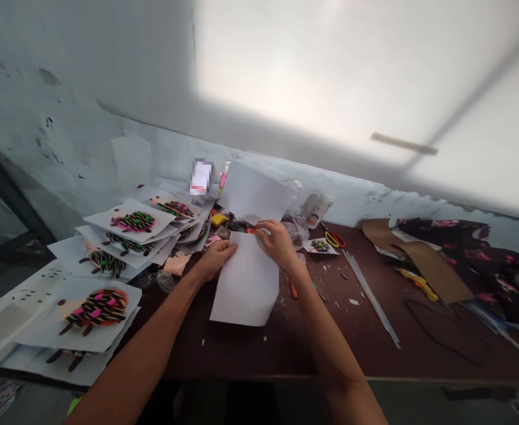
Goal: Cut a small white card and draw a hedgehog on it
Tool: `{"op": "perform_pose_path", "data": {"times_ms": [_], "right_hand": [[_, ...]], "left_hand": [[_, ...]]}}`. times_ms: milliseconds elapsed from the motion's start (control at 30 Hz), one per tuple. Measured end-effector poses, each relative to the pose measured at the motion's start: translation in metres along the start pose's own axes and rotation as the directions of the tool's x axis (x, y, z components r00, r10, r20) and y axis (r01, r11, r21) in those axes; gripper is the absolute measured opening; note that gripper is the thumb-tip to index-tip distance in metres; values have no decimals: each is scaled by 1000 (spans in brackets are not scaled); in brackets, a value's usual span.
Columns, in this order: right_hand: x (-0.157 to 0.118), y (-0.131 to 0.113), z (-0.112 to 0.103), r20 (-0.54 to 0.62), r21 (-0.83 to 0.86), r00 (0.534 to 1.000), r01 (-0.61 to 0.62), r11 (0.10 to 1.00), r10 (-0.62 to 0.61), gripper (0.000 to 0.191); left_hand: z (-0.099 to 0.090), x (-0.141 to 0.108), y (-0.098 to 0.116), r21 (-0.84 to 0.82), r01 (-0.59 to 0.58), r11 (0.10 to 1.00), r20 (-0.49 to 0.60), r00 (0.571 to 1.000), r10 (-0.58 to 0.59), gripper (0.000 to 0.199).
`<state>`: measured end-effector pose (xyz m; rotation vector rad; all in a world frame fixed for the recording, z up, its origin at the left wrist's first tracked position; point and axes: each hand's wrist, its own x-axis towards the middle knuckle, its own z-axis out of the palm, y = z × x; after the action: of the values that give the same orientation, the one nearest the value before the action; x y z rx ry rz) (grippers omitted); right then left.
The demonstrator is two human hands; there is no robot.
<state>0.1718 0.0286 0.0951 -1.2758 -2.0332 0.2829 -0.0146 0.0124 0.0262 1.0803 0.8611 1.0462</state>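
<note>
Pinching white sheet with left hand at its far-left edge and right hand near its far-right corner; right of the sheet, 1 pair of scissors.

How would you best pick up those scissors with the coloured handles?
Probably by the scissors' yellow and red loops, from above and the near right. The loops face that way, the blades point back toward the wall, and a small card lies close on the loops' left. The right hand is nearer.
</note>
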Motion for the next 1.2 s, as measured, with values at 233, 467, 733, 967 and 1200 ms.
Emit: {"op": "perform_pose_path", "data": {"times_ms": [233,467,733,967,1200], "right_hand": [[16,-11,18,313,67,948,-83,994,58,15],[-2,11,25,312,274,948,-147,950,57,24],[-21,24,29,192,144,968,-188,971,159,21],[-28,19,43,202,-370,937,-196,908,285,20],[-29,12,54,212,-537,902,-214,816,376,27]], "left_hand": [[0,-7,7,-55,39,998,89,995,-34,38],[3,-4,-1,1,67,998,192,979,-66,38],[4,-6,-15,115,122,986,209,967,-144,36],[0,-3,-25,495,-9,869,-19,1000,21,22],[-22,-6,-17,775,-56,630,-61,985,162,13]]}}
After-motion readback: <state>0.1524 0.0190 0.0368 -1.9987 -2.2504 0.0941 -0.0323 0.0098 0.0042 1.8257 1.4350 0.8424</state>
